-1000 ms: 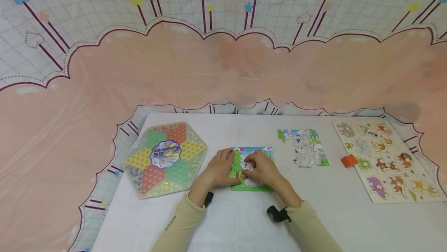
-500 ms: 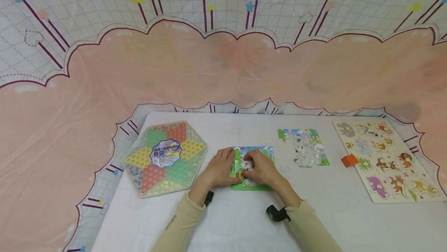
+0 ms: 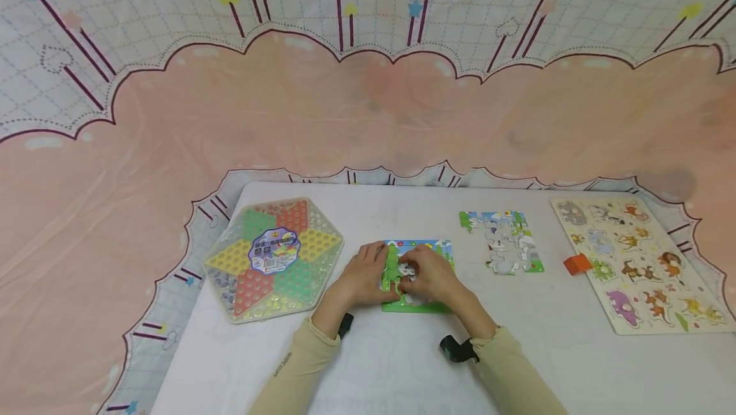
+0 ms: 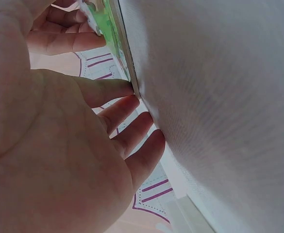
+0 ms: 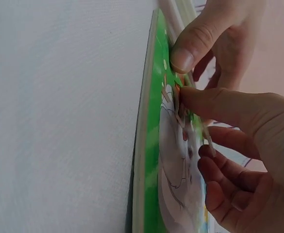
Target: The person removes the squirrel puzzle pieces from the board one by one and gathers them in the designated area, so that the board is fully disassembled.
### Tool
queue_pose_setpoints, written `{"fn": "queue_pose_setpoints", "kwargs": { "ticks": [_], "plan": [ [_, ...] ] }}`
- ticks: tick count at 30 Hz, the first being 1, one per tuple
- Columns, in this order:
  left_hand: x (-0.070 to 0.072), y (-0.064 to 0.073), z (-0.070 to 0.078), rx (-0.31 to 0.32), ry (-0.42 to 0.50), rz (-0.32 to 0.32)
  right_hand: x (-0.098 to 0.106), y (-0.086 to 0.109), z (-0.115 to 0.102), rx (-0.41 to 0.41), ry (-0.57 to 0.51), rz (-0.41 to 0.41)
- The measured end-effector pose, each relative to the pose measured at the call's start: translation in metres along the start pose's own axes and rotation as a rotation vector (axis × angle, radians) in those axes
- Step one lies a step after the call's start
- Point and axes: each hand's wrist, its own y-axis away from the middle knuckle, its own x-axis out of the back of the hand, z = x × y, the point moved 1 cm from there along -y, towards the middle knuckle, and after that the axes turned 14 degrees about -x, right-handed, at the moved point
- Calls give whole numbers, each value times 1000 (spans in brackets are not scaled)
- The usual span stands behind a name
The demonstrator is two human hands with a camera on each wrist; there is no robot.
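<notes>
In the head view, a small picture jigsaw puzzle (image 3: 422, 308) with a green border lies flat at the middle of the white table. My left hand (image 3: 362, 278) rests at its left edge. The left wrist view shows that hand's fingertips (image 4: 154, 141) down by the board's side. Its thumb (image 5: 183, 60) presses the green border in the right wrist view. Over the picture of a white animal, my right hand (image 3: 434, 278) pinches a thin puzzle piece (image 5: 209, 141), with its thumb touching the picture. Those fingers hide part of the puzzle.
Partly joined jigsaw pieces (image 3: 508, 252) lie to the right of the board. Beyond them are an orange block (image 3: 577, 265) and a wooden animal puzzle board (image 3: 632, 327). A wrapped hexagonal Chinese checkers set (image 3: 274, 251) lies on the left. A patterned cloth (image 3: 368, 108) hangs behind the table.
Both hands stay at the puzzle with almost no movement; the right fingers shift slightly over the picture. The whole head view has drifted a little.
</notes>
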Motion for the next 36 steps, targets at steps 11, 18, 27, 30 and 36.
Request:
{"fn": "queue_pose_setpoints", "kwargs": {
  "ticks": [11,18,27,30,36],
  "plan": [
    [2,2,2,-3,3,-1,5,-1,3,67,28,-36],
    [2,1,2,9,-7,-21,14,-3,15,54,22,1],
    [1,0,1,18,-8,-29,42,-3,36,-6,16,23],
    [0,0,0,19,-5,-25,53,-4,48,-54,20,34],
    [0,0,1,23,1,-22,72,-7,75,-125,18,48]
  ]
}}
